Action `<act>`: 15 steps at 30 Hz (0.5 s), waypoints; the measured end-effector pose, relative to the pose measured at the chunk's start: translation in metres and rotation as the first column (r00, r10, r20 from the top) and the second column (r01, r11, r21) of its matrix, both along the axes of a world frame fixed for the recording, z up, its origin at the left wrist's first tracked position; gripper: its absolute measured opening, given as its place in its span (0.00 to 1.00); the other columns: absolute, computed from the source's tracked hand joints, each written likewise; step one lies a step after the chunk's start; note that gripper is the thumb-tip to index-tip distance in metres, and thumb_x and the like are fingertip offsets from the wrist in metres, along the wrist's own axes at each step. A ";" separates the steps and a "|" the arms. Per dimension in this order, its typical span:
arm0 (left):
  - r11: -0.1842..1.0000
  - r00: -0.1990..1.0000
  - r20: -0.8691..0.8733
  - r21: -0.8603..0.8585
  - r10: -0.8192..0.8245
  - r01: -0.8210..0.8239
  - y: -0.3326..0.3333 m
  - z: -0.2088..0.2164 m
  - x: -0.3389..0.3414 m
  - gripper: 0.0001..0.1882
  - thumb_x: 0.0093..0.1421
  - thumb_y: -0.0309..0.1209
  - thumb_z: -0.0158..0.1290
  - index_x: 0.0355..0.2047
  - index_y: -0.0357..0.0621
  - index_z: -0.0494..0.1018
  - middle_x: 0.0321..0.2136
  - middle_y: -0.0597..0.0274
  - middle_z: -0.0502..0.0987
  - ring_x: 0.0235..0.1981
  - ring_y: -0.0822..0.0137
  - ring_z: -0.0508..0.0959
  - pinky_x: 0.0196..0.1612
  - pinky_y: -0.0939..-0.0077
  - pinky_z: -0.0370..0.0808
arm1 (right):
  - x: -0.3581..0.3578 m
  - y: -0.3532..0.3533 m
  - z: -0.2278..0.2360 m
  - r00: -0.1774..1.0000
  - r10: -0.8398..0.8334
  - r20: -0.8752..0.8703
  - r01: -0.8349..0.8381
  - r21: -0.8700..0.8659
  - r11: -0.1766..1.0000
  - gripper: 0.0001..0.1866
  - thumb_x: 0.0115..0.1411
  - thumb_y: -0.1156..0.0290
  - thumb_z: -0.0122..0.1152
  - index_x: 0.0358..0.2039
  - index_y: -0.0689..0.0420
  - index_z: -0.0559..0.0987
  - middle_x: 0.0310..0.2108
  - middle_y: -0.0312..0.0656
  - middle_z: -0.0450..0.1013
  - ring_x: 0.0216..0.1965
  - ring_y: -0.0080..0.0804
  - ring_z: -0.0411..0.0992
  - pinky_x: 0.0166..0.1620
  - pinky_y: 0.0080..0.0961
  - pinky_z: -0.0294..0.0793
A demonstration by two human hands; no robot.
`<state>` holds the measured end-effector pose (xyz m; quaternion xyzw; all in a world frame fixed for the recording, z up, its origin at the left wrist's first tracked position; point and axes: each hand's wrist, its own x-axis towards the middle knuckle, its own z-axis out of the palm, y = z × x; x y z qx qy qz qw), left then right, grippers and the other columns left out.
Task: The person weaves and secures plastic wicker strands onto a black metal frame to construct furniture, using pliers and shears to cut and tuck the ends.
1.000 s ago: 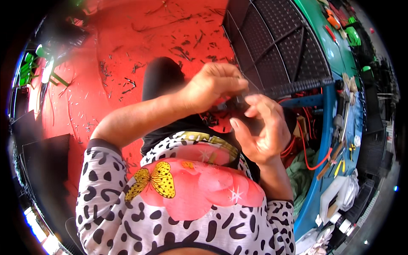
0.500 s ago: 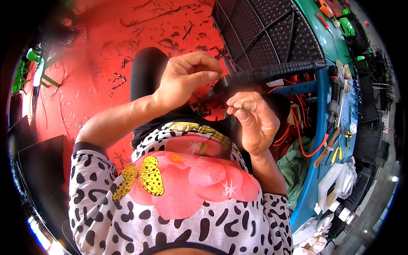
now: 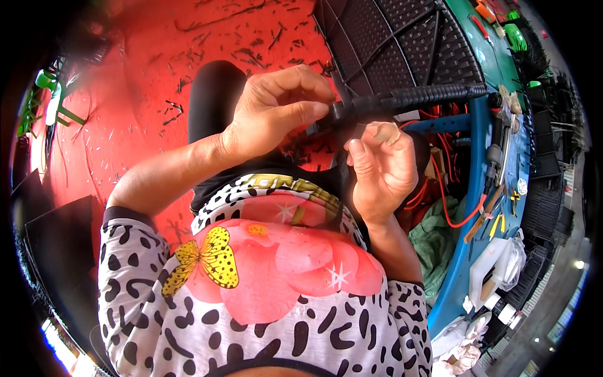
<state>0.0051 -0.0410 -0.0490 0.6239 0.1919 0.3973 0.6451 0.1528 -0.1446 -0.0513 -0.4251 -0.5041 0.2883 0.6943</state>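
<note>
A piece of black woven wicker furniture [image 3: 389, 47] stands at the upper right. One of its bars [image 3: 421, 98], wound with black strip, points toward my lap. My left hand [image 3: 267, 116] is closed at the near end of this bar, thumb and fingertips pressed on the black strip there. Just below the bar, my right hand [image 3: 386, 169] is raised with curled fingers and the thumb close to them. A beige wrap covers one of its fingers. Whatever my right fingertips might hold is too small to make out.
Black strip scraps [image 3: 251, 56] litter the red floor [image 3: 144, 81]. At the right, a blue table [image 3: 461, 276] carries a power tool [image 3: 494, 154], yellow-handled pliers [image 3: 497, 225] and plastic bags. A red hose [image 3: 449, 217] hangs by its edge, above green cloth [image 3: 440, 248].
My right hand has turned and moved slightly right, its thumb now pointing up. My left hand stays at the bar's end. The wicker piece has shifted slightly in view.
</note>
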 end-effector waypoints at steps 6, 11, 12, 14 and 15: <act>1.000 1.000 0.007 -0.021 -0.003 0.003 -0.001 0.002 0.001 0.05 0.53 0.20 0.52 0.32 0.36 0.74 0.30 0.66 0.73 0.33 0.78 0.71 0.36 0.85 0.69 | 0.000 0.000 -0.001 0.993 -0.039 0.114 0.042 -0.028 0.999 0.09 0.53 0.83 0.58 0.35 0.66 0.70 0.30 0.41 0.70 0.24 0.18 0.64 0.31 0.13 0.67; 0.997 0.998 0.008 -0.027 -0.070 0.070 0.000 0.001 0.000 0.06 0.54 0.18 0.51 0.33 0.32 0.72 0.35 0.58 0.71 0.39 0.69 0.69 0.46 0.76 0.64 | 0.005 -0.001 0.000 0.976 -0.024 0.217 0.036 -0.049 0.998 0.08 0.53 0.84 0.56 0.35 0.66 0.70 0.29 0.41 0.70 0.23 0.18 0.64 0.28 0.14 0.66; 0.998 0.997 0.020 -0.005 -0.068 0.068 0.000 0.000 0.000 0.05 0.54 0.18 0.51 0.33 0.32 0.72 0.35 0.58 0.71 0.39 0.69 0.69 0.46 0.76 0.65 | 0.005 0.000 0.000 0.959 -0.023 0.281 0.036 -0.041 0.998 0.08 0.53 0.84 0.56 0.35 0.66 0.70 0.28 0.42 0.70 0.23 0.19 0.64 0.27 0.14 0.66; 0.998 0.997 0.036 0.014 -0.063 0.062 0.000 -0.001 0.001 0.05 0.54 0.18 0.51 0.33 0.32 0.72 0.35 0.58 0.71 0.39 0.69 0.69 0.45 0.76 0.65 | 0.002 0.000 0.003 0.960 -0.052 0.274 0.062 -0.030 0.998 0.09 0.53 0.83 0.56 0.35 0.66 0.70 0.29 0.42 0.70 0.23 0.19 0.64 0.27 0.14 0.66; 0.998 0.997 0.049 -0.004 -0.065 0.065 0.000 -0.002 0.001 0.05 0.54 0.17 0.50 0.32 0.32 0.72 0.35 0.58 0.71 0.39 0.69 0.69 0.45 0.77 0.65 | 0.001 0.001 0.003 0.961 -0.083 0.264 0.090 -0.015 0.996 0.09 0.53 0.83 0.57 0.35 0.66 0.70 0.29 0.43 0.70 0.23 0.19 0.65 0.28 0.14 0.67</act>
